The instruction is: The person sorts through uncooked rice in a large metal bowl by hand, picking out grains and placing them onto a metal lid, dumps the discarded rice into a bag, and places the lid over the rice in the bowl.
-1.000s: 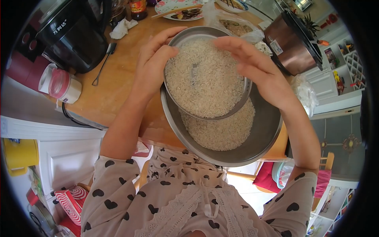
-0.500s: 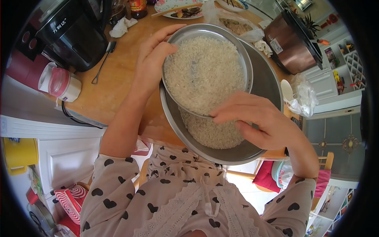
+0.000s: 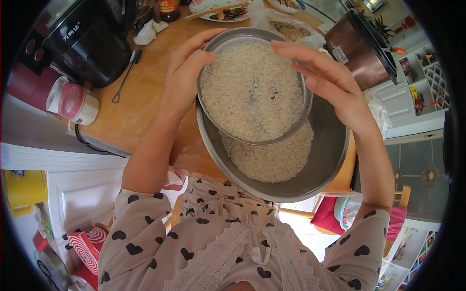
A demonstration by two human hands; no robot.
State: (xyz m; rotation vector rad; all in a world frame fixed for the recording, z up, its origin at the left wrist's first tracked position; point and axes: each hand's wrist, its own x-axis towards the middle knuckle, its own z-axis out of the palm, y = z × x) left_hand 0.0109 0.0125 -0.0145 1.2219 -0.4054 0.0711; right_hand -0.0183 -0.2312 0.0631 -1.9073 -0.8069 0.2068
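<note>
My left hand (image 3: 188, 68) grips the left rim of a shallow round metal pan (image 3: 247, 33), thumb over the edge. White rice (image 3: 233, 87) covers most of the pan's floor, with small bare patches near the middle. Over the pan's upper right edge hovers my right hand (image 3: 335, 85), fingers stretched and slightly bent, holding nothing I can see. Below the pan stands a large grey metal basin (image 3: 332, 145). A heap of rice (image 3: 272, 160) lies on the basin's bottom, partly hidden by the pan.
On the wooden table (image 3: 150, 97), a black appliance (image 3: 87, 43), a pink-lidded jar (image 3: 77, 104) and a long-handled utensil (image 3: 127, 75) sit left. Behind are a plate of food (image 3: 228, 14) and a plastic bag (image 3: 291, 29). A brown cooker (image 3: 361, 48) stands right.
My right hand has moved up from the pan's lower rim to its upper right edge, and its fingers have straightened. The rice surface has shifted; my left hand keeps its hold.
</note>
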